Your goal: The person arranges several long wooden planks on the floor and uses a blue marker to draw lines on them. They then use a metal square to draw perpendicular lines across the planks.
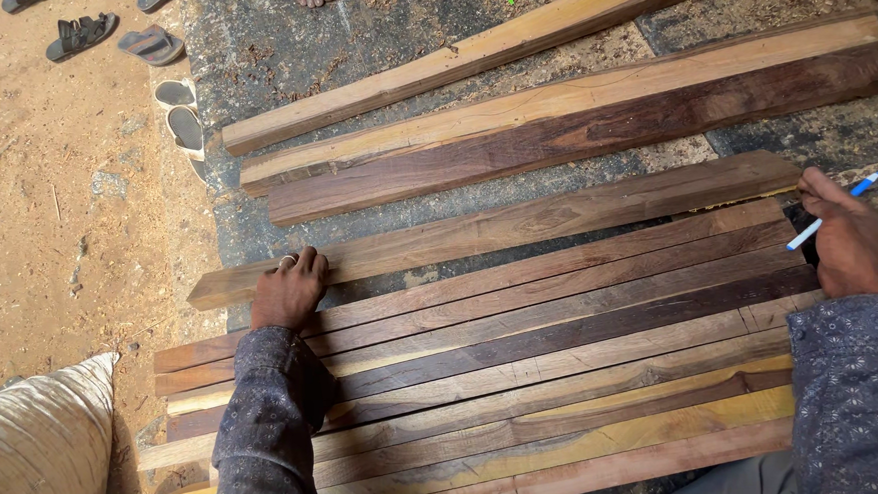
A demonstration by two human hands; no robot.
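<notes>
While a row of long wooden strips [525, 363] lies side by side on the ground, the left hand [287, 291] presses flat and open on their far left end. At the right end, the right hand [847, 241] grips a blue-and-white pen [833, 212].

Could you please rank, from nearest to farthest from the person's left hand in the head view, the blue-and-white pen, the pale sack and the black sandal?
From the left hand:
1. Pale sack, lower left corner, beside the left sleeve.
2. Black sandal, top left on the sandy ground.
3. Blue-and-white pen, far right, in the right hand.
</notes>
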